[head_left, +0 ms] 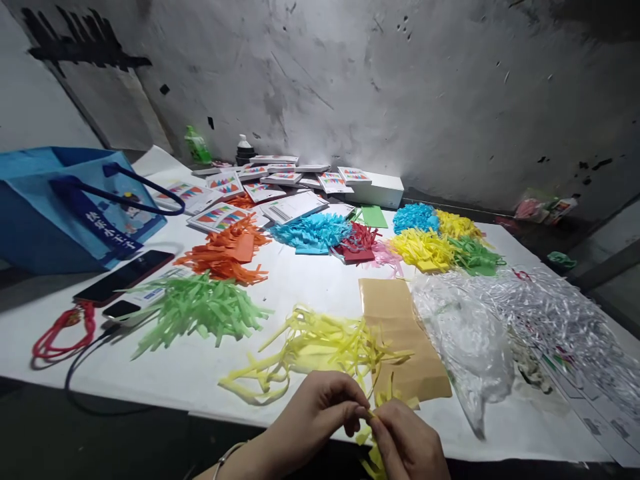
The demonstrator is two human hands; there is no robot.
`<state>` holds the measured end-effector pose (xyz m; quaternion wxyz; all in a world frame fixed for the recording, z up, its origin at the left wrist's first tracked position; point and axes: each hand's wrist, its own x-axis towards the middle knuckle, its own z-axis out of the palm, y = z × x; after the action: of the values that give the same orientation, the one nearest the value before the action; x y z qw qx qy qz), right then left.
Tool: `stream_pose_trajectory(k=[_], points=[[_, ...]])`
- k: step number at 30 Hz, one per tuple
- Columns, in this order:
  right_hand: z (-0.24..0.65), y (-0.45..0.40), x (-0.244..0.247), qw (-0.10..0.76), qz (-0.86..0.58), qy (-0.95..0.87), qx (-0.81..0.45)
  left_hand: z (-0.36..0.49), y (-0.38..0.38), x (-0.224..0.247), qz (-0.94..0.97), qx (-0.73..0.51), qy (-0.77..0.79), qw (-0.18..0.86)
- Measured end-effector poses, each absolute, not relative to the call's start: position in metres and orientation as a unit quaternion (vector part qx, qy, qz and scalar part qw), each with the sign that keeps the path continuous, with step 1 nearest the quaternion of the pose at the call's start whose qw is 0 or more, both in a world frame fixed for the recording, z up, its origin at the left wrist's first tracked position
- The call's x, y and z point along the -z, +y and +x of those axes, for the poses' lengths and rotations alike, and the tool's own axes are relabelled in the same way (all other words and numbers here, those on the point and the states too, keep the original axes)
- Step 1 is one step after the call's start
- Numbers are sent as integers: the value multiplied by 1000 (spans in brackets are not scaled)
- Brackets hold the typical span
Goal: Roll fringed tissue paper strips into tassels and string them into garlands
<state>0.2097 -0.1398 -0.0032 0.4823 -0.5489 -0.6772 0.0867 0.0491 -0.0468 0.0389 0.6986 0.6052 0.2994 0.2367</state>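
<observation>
At the table's front edge my left hand (327, 407) and my right hand (413, 440) meet, fingertips closed on a yellow paper tassel (371, 415). Its fringe strips hang below between the hands, and some stick out above the right fingers. Just beyond lies a heap of yellow fringed paper (325, 340), loose strips spreading left. It partly overlaps a sheet of brown paper (395, 313). A pale green fringe bundle (200, 310) rests to the left. The palms and parts of the fingers are hidden.
Orange (225, 250), blue (313, 233) and red fringe (357, 243) lie farther back, before stacked printed packets (280, 180). A blue bag (75, 213), phone (125, 277) and cable (75, 373) occupy the left. Clear plastic (465, 333) and silvery strips (550, 320) cover the right.
</observation>
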Motion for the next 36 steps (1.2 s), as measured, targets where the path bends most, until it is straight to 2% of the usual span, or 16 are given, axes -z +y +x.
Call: stream_pose_trajectory(k=[3,8,11,14,16,18,23,26,29,32,34,36], points=[[206,-136,5,461,-537,-705,-44,41,-46,-37,667,-236,316,632],[203,-128,10,370,-489,-789,38,21,-53,-33,733,-207,369,533],[202,-126,18,357,-456,-815,10,9,-61,-25,701,-224,356,576],[199,-123,22,376,-456,-801,-94,-7,-61,-19,619,-241,344,663],[193,-114,23,387,-483,-778,-111,-25,-49,-21,605,-274,382,642],[182,-99,26,383,-501,-774,-55,-51,-24,-29,650,-320,440,531],[154,-61,56,295,-514,-799,103,-128,72,-72,765,-382,510,96],[153,-57,76,298,-522,-790,124,-136,101,-90,764,-410,499,0],[159,-65,92,306,-512,-790,141,-95,79,-75,828,-379,411,34],[162,-75,103,359,-504,-774,131,-36,30,-30,937,-209,194,204],[161,-80,108,396,-499,-762,115,-9,9,2,954,-142,178,193],[160,-83,110,411,-491,-760,115,1,8,25,957,-114,231,135]])
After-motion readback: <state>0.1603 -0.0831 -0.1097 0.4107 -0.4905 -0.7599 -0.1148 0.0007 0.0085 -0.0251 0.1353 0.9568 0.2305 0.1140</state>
